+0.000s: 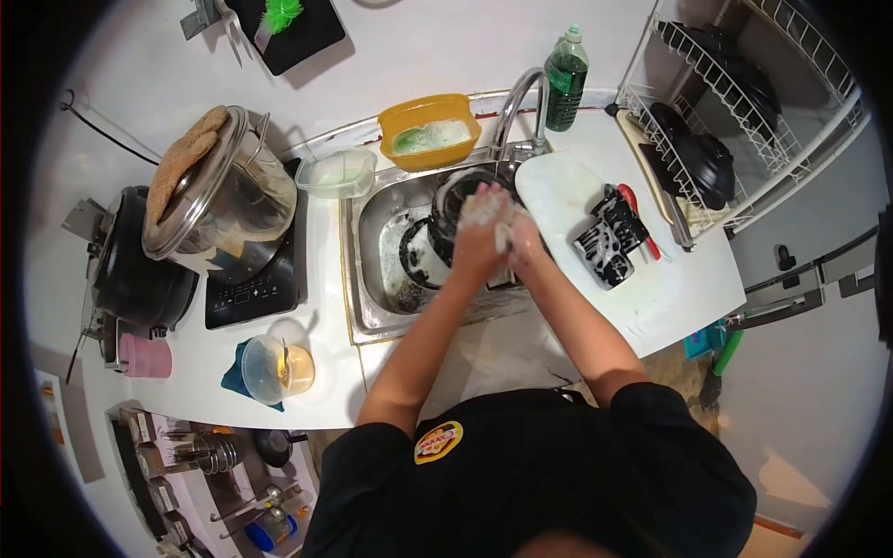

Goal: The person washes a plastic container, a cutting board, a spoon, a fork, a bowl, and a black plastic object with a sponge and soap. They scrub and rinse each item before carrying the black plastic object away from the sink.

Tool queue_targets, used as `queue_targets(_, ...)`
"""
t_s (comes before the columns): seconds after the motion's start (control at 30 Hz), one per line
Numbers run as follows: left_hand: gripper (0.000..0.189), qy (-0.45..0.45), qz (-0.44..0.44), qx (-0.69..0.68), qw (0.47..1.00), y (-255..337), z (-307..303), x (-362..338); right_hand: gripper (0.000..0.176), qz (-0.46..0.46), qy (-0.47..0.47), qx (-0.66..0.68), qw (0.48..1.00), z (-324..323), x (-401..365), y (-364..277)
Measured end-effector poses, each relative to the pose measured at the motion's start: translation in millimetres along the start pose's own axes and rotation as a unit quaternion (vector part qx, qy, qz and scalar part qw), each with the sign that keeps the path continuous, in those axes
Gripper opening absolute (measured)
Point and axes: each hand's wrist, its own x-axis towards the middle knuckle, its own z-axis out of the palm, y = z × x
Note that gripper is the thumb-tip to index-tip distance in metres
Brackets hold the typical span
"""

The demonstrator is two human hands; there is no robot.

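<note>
Both hands meet above the sink [358,279], wet and covered in suds. My left hand [482,237] is closed, its fingers foamy and partly blurred. My right hand [524,244] presses against it from the right, fingers curled. Anything between them is hidden by foam and motion. Just behind the hands is a soapy black bowl [449,200], partly covered by them. More black dishes [419,260] lie in the suds on the sink's left side. The chrome faucet [510,116] arches over the back of the sink.
Right of the sink, a white board [563,191] bears soapy black items [609,246] and something red-handled [651,244]. Behind stand a yellow basin [386,121], a clear tub [321,181] and a green bottle [566,84]. A large pot [251,200] and dish rack [735,214] flank the counter.
</note>
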Motion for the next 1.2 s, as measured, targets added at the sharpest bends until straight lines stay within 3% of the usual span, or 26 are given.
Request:
queue_targets(0.07, 0.045, -0.016, -0.064, -0.001, 0.998, -23, -15, 14, 0.029, 0.008, 0.025, -0.207, 0.978, 19, -18, -2)
queue_targets(0.1, 0.044, 0.007, -0.148, -0.065, 0.987, -32, -24, 25, 0.028, -0.02, 0.041, -0.198, 0.979, 23, -18, 2)
queue_targets(0.2, 0.043, 0.044, -0.202, -0.136, 0.969, -38, -13, 6, 0.03, -0.048, -0.077, -0.078, 0.993, 34, -28, -19)
queue_targets(0.23, 0.044, 0.045, -0.121, -0.048, 0.99, -26, -4, -1, 0.026, -0.062, -0.034, -0.066, 0.995, 29, -21, -19)
queue_targets(0.27, 0.045, -0.015, -0.053, -0.024, 0.998, -18, 1, -7, 0.028, -0.042, -0.02, -0.096, 0.994, 23, -18, -11)
queue_targets(0.33, 0.042, -0.034, 0.012, -0.007, 0.999, -7, -6, -3, 0.033, -0.006, 0.012, -0.156, 0.988, 5, -11, 4)
queue_targets(0.37, 0.039, -0.047, -0.037, -0.007, 0.998, -16, -12, 4, 0.037, -0.035, -0.045, -0.37, 0.927, -9, -9, 3)
queue_targets(0.4, 0.036, -0.06, -0.088, -0.006, 0.994, -35, -23, 18, 0.04, -0.037, -0.014, -0.362, 0.932, -10, -14, 3)
queue_targets(0.43, 0.03, 0.142, -0.021, 0.046, 0.988, -71, -11, 18, 0.042, -0.038, 0.017, -0.353, 0.935, -6, -22, 2)
queue_targets(0.47, 0.031, 0.054, -0.286, -0.1, 0.951, -49, -47, 28, 0.045, -0.04, 0.047, -0.344, 0.937, -1, -30, -2)
queue_targets(0.53, 0.039, 0.013, -0.388, -0.089, 0.917, -57, -59, 33, 0.053, -0.056, 0.006, -0.261, 0.964, 14, -35, -19)
queue_targets(0.6, 0.036, 0.01, -0.275, -0.022, 0.961, -27, -60, 35, 0.055, -0.087, 0.018, -0.18, 0.98, 17, -25, -20)
queue_targets(0.67, 0.023, 0.049, -0.193, -0.08, 0.977, -9, -57, 29, 0.046, 0.031, 0.044, -0.064, 0.997, 43, -36, -32)
queue_targets(0.73, 0.016, -0.113, -0.035, 0.023, 0.993, 25, -67, 31, 0.04, 0.117, 0.066, -0.013, 0.991, 41, -34, -42)
queue_targets(0.8, 0.031, -0.148, 0.043, -0.098, 0.983, 11, -44, 8, 0.032, 0.168, 0.048, 0.002, 0.985, 36, -31, -49)
queue_targets(0.83, 0.04, -0.203, 0.051, -0.112, 0.971, 6, -45, 1, 0.028, 0.186, 0.02, -0.011, 0.982, 31, -29, -50)
queue_targets(0.87, 0.041, -0.167, 0.053, -0.042, 0.984, -1, -44, -1, 0.024, 0.203, -0.007, -0.023, 0.979, 23, -25, -48)
queue_targets(0.93, 0.043, -0.097, 0.059, 0.092, 0.989, -10, -40, 0, 0.022, 0.1, -0.004, -0.144, 0.985, -10, -5, -35)
queue_targets(0.97, 0.043, -0.084, -0.051, 0.055, 0.994, -16, -36, 1, 0.021, 0.048, -0.003, -0.203, 0.978, -23, 2, -29)
queue_targets(1.0, 0.042, -0.05, -0.045, 0.092, 0.993, -29, -23, 0, 0.021, -0.057, -0.079, -0.383, 0.918, -30, 1, -23)
queue_targets(1.03, 0.041, -0.014, -0.038, 0.13, 0.991, -47, -6, -2, 0.022, -0.161, -0.153, -0.543, 0.81, -33, -3, -13)
queue_targets(1.07, 0.041, 0.021, -0.032, 0.167, 0.985, -57, 4, -4, 0.021, -0.013, -0.136, -0.374, 0.917, -10, -18, -6)
queue_targets(1.1, 0.034, 0.02, -0.023, 0.144, 0.989, -52, 0, -3, 0.02, 0.114, -0.062, -0.179, 0.975, 16, -34, 0)
queue_targets(1.17, 0.023, 0.022, -0.006, 0.103, 0.994, -34, -26, 9, 0.024, 0.031, -0.026, -0.426, 0.904, 9, -36, 3)
queue_targets(1.2, 0.02, 0.022, 0.001, 0.081, 0.996, -31, -33, 9, 0.024, -0.07, -0.127, -0.664, 0.733, 3, -45, 0)
